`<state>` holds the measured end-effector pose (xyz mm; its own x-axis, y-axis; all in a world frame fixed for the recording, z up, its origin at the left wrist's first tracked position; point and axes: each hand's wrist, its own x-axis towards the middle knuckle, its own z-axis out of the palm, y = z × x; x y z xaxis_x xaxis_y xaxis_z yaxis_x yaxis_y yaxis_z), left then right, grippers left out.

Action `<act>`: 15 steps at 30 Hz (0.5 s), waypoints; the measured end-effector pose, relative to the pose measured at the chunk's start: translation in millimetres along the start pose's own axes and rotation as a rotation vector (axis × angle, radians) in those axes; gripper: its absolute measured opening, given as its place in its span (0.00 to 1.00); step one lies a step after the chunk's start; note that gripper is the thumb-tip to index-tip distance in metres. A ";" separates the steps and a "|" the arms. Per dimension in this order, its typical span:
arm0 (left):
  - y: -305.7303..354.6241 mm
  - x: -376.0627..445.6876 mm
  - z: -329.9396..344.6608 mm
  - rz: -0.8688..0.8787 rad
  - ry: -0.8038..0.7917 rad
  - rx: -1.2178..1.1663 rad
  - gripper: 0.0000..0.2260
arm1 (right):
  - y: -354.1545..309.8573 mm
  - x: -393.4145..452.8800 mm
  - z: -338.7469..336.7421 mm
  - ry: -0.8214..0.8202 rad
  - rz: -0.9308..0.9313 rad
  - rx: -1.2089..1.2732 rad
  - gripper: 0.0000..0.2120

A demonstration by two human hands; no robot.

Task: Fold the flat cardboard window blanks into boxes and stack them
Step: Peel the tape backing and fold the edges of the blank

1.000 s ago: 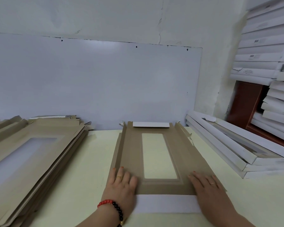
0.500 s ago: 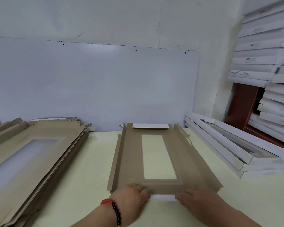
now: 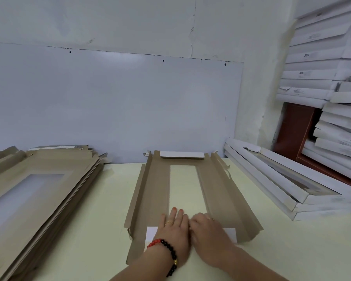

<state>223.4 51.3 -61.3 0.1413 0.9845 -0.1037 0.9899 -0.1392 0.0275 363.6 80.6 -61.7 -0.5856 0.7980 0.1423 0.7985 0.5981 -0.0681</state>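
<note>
A brown cardboard window blank (image 3: pixel 221 191) lies in the middle of the pale table, its long side flaps raised a little and a white flap folded over at its far end (image 3: pixel 181 154). The white near flap (image 3: pixel 151 234) is folded onto the blank. My left hand (image 3: pixel 173 228), with a red and black bead bracelet, presses flat on that flap, fingers straight and reaching the window edge. My right hand (image 3: pixel 208 230) lies beside it on the same flap, touching the left hand, fingers bent down at the fold.
A thick pile of flat brown blanks (image 3: pixel 39 185) lies at the left. Folded white boxes (image 3: pixel 288 185) are stacked at the right on the table (image 3: pixel 101 199), and more white boxes (image 3: pixel 322 63) tower against the right wall. A white board backs the table.
The near white flap, flat towards me a second ago, has been folded up and over onto the blank. Both hands moved from the blank's near corners to its middle.
</note>
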 end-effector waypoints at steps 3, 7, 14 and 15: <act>-2.9 8.0 10.4 -0.035 -0.044 -0.009 0.28 | 1.4 3.9 4.6 -0.098 0.042 0.071 0.24; -10.4 8.3 14.0 -0.084 -0.068 0.038 0.30 | 19.6 2.6 10.9 -0.208 0.053 -0.084 0.27; -25.9 7.3 13.2 -0.232 -0.125 0.149 0.31 | 66.5 -9.9 11.9 -0.216 0.204 -0.170 0.27; -30.4 6.2 12.8 -0.247 -0.129 0.164 0.31 | 72.5 -11.9 12.0 -0.216 0.227 -0.192 0.27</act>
<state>194.3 60.2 -75.6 -0.1130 0.9706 -0.2124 0.9818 0.0763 -0.1738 426.8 115.3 -80.2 -0.3903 0.9182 -0.0679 0.9110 0.3958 0.1157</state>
